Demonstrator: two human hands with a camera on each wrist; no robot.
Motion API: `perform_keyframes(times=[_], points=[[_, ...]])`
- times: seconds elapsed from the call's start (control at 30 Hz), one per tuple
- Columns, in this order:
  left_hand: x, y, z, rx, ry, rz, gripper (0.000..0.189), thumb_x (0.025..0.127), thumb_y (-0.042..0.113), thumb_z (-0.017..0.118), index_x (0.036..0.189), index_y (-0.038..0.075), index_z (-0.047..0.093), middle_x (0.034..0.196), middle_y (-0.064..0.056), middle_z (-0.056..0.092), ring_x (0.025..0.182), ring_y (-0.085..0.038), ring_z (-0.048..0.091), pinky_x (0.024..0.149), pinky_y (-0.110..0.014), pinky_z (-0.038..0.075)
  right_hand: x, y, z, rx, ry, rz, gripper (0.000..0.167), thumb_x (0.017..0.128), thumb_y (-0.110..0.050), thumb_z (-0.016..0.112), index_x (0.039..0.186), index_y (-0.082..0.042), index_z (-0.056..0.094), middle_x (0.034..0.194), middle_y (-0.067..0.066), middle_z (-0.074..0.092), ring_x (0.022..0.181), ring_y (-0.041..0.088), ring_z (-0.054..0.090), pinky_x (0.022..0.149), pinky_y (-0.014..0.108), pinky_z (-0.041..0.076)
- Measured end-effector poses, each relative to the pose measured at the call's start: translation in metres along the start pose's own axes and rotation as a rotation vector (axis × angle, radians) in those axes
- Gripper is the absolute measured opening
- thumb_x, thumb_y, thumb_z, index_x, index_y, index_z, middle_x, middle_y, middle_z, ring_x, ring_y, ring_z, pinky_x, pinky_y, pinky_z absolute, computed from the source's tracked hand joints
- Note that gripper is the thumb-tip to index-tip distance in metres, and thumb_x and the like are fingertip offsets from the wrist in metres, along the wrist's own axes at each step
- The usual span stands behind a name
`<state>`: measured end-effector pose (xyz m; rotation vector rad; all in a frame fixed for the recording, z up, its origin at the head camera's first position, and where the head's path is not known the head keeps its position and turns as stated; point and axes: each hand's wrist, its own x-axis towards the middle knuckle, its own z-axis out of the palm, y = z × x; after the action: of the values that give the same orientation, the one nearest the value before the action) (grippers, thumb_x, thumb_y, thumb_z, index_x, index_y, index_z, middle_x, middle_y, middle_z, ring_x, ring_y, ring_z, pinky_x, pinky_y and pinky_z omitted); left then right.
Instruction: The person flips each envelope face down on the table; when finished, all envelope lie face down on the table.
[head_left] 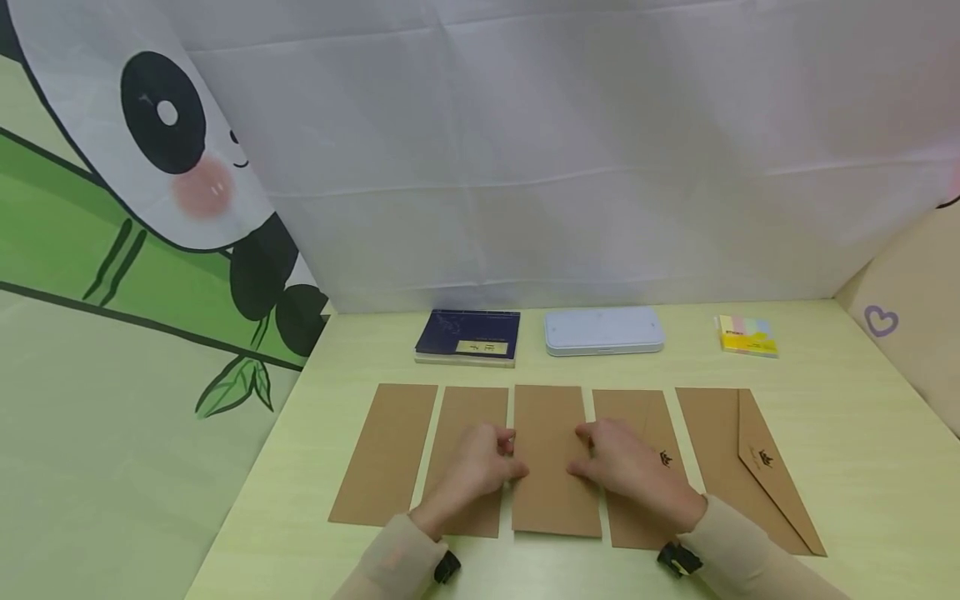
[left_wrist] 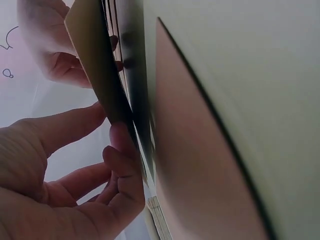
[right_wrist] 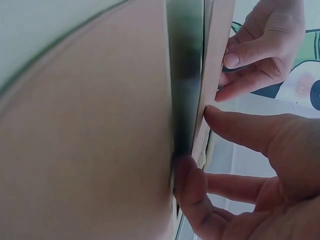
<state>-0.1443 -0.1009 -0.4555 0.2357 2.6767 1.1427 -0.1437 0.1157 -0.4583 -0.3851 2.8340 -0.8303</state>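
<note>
At the far left, a wall (head_left: 90, 400) carries a painted panda face and green leaves. Next comes the pale table (head_left: 277, 554), where five brown envelopes lie side by side in a row. The first envelope (head_left: 382, 454) lies flat, plain side up. The second envelope (head_left: 472, 408) is partly covered by the person's left hand (head_left: 476, 462), whose grip pinches the left edge of the middle envelope between thumb and fingers. Behind these sits a dark blue notebook (head_left: 468, 332) with a yellowish label.

The middle envelope (head_left: 555, 475) is between the two hands, just above the table in the wrist views. Beyond it lies a pale blue case (head_left: 603, 331). The right hand (head_left: 633, 467) reaches across the fourth envelope (head_left: 626, 404), its grip pinching the middle envelope's right edge. The fourth envelope shows a small black crown.

Farther right, the fifth envelope (head_left: 720, 450) shows its pointed flap, also marked with a crown. Behind it is a colourful sticky-note pack (head_left: 748, 336), and a purple heart (head_left: 881, 321) marks the right-hand wall.
</note>
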Motion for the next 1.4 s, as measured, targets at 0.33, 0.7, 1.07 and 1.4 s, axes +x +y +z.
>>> perform_keyframes(times=[0.33, 0.7, 1.07, 1.4], points=[[0.001, 0.003, 0.006, 0.136, -0.016, 0.025, 0.042, 0.067, 0.012, 0.083, 0.059, 0.011, 0.042, 0.055, 0.005, 0.03, 0.047, -0.01, 0.033, 0.043, -0.026, 0.024, 0.001, -0.003, 0.003, -0.03, -0.009, 0.024, 0.04, 0.074, -0.025, 0.081, 0.103, 0.0, 0.066, 0.093, 0.011, 0.059, 0.082, 0.022, 0.052, 0.071, 0.04, 0.047], [0.001, 0.009, 0.009, 0.237, -0.011, 0.036, 0.038, 0.063, 0.012, 0.086, 0.06, 0.009, 0.048, 0.057, 0.002, 0.036, 0.052, -0.014, 0.036, 0.045, -0.027, 0.028, 0.002, -0.007, 0.005, 0.002, -0.012, 0.044, 0.049, 0.073, -0.018, 0.082, 0.112, 0.004, 0.062, 0.1, 0.017, 0.057, 0.084, 0.024, 0.052, 0.075, 0.04, 0.047], [0.005, 0.01, 0.011, 0.264, -0.018, 0.034, 0.036, 0.061, 0.013, 0.088, 0.061, 0.008, 0.052, 0.06, 0.0, 0.044, 0.056, -0.016, 0.041, 0.048, -0.028, 0.036, 0.001, -0.007, 0.006, 0.016, -0.01, 0.046, 0.049, 0.071, -0.016, 0.084, 0.109, 0.004, 0.061, 0.096, 0.015, 0.054, 0.078, 0.024, 0.05, 0.07, 0.039, 0.047], [0.01, 0.016, 0.01, 0.173, -0.036, 0.163, 0.043, 0.071, 0.017, 0.083, 0.108, 0.001, 0.068, 0.079, 0.001, 0.059, 0.071, -0.011, 0.052, 0.064, -0.026, 0.045, -0.005, 0.011, -0.008, 0.005, 0.032, -0.008, 0.052, 0.069, -0.024, 0.085, 0.111, -0.001, 0.063, 0.099, 0.01, 0.055, 0.079, 0.02, 0.05, 0.071, 0.036, 0.044]])
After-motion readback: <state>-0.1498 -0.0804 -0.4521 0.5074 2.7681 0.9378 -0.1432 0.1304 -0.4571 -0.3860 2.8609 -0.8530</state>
